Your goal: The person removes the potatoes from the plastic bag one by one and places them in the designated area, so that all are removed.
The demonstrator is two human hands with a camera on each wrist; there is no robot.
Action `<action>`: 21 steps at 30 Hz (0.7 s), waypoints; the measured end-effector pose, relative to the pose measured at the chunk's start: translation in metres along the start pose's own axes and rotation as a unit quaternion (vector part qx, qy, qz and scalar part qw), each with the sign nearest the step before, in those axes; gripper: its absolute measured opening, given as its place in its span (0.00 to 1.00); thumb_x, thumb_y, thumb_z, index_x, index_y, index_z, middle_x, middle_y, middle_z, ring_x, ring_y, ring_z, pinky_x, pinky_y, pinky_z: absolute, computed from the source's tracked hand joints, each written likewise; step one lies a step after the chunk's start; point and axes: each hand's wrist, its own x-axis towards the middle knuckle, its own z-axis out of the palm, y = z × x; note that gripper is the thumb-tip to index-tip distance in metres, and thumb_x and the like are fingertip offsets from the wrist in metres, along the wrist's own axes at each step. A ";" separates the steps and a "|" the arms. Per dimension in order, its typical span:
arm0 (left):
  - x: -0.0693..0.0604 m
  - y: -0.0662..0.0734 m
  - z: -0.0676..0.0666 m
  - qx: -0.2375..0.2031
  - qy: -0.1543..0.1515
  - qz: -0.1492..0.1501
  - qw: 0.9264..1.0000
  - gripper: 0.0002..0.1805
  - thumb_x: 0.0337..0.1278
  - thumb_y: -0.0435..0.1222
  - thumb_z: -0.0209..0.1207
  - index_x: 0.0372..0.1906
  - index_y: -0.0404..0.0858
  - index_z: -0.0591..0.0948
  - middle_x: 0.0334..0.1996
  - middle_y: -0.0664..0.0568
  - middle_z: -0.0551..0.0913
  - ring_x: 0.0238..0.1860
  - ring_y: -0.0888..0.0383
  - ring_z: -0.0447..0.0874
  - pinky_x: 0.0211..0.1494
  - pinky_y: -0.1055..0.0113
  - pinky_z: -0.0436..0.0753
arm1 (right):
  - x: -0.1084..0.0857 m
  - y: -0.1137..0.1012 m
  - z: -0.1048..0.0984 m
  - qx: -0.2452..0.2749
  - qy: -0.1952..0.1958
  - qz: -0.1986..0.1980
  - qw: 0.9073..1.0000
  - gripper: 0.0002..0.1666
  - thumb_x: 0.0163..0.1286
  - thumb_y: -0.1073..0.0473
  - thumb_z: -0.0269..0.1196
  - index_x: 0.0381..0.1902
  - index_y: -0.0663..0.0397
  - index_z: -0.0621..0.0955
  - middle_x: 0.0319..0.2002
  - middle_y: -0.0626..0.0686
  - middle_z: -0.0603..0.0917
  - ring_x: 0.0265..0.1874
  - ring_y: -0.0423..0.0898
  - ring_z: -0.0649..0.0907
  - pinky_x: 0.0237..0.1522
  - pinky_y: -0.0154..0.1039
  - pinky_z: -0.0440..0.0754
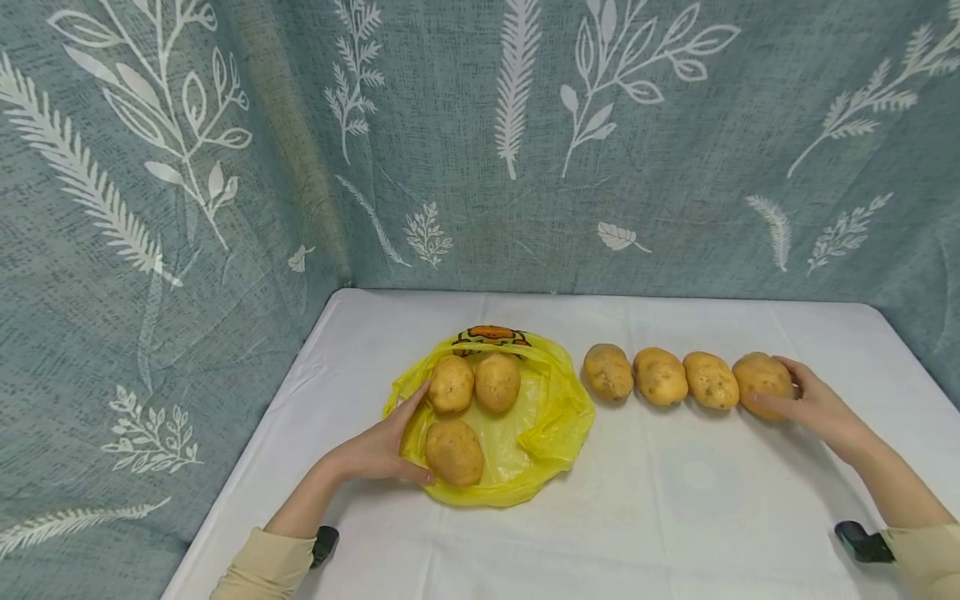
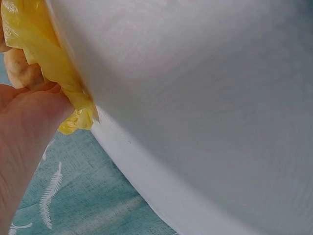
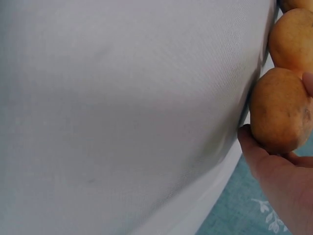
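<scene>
Head view shows your left hand (image 1: 378, 454), spread wide, touching the yellow bag (image 1: 573, 425) where three potatoes (image 1: 454, 452) lie, while your right hand (image 1: 821, 408) curls around the end potato (image 1: 759, 382) of four rowed outside, so the work seems halfway, its direction unclear.
</scene>
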 end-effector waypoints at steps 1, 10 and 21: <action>0.000 0.000 0.000 0.000 0.000 0.000 1.000 0.72 0.37 0.44 0.77 0.78 0.43 0.35 0.77 0.42 0.37 0.76 0.43 0.35 0.72 0.40 0.45 | 0.000 0.000 0.000 0.003 -0.001 -0.001 1.000 0.58 0.72 0.43 0.56 0.73 0.75 0.36 0.67 0.82 0.46 0.63 0.76 0.55 0.56 0.71 0.62; 0.001 -0.003 0.000 0.002 0.002 0.006 1.000 0.72 0.37 0.44 0.77 0.78 0.44 0.35 0.78 0.43 0.37 0.76 0.43 0.35 0.72 0.40 0.46 | 0.000 -0.002 0.000 0.007 -0.007 0.007 1.000 0.59 0.72 0.42 0.56 0.73 0.74 0.34 0.68 0.83 0.42 0.65 0.79 0.51 0.58 0.74 0.58; 0.001 -0.002 0.000 0.004 0.002 0.005 1.000 0.72 0.36 0.45 0.77 0.78 0.43 0.35 0.77 0.42 0.37 0.76 0.42 0.35 0.72 0.41 0.46 | -0.001 -0.003 -0.002 0.003 -0.001 0.004 1.000 0.61 0.71 0.42 0.58 0.73 0.72 0.32 0.69 0.81 0.39 0.65 0.79 0.49 0.58 0.75 0.56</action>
